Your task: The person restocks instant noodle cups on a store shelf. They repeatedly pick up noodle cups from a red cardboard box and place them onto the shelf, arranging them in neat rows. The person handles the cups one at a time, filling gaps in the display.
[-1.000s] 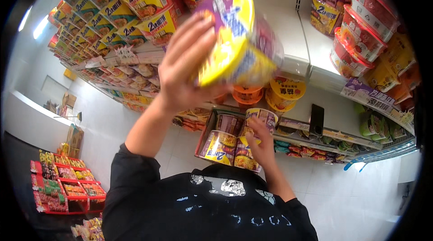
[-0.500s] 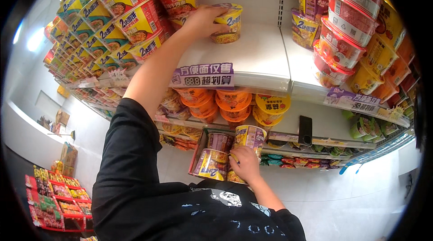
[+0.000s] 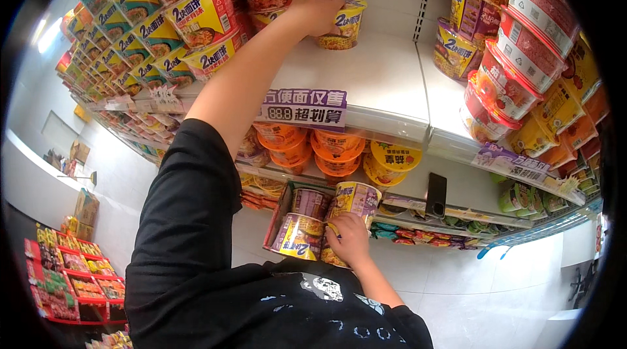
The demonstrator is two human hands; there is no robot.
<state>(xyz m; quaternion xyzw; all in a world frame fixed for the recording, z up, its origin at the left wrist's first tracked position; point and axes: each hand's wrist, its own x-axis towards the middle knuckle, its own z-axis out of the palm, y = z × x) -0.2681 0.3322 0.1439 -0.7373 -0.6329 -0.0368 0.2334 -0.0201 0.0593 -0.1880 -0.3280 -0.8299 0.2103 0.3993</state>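
Note:
My left hand (image 3: pixel 318 15) reaches up to a white shelf, its fingers curled round a yellow and purple instant noodle cup (image 3: pixel 346 28) standing there. The far fingertips are partly hidden behind the cup. Lower down, close to my body, an open carton (image 3: pixel 269 231) holds several similar noodle cups, one lying with its yellow front (image 3: pixel 298 237) toward me. My right hand (image 3: pixel 351 238) grips a noodle cup (image 3: pixel 356 199) at the carton's right side, fingers bent over it. My forearm and shirt hide part of the carton's surroundings.
Stacked yellow and red noodle cups (image 3: pixel 202 13) rise left of my left hand. Red-lidded bowls (image 3: pixel 513 75) tower at right. A purple price sign (image 3: pixel 304 109) hangs on the shelf edge. Orange tubs (image 3: pixel 336 153) and a black phone (image 3: pixel 436 195) sit on the shelf below.
My left hand and its noodle cup have shifted slightly farther back on the shelf. My right hand keeps its hold at the carton. The whole view has turned a little.

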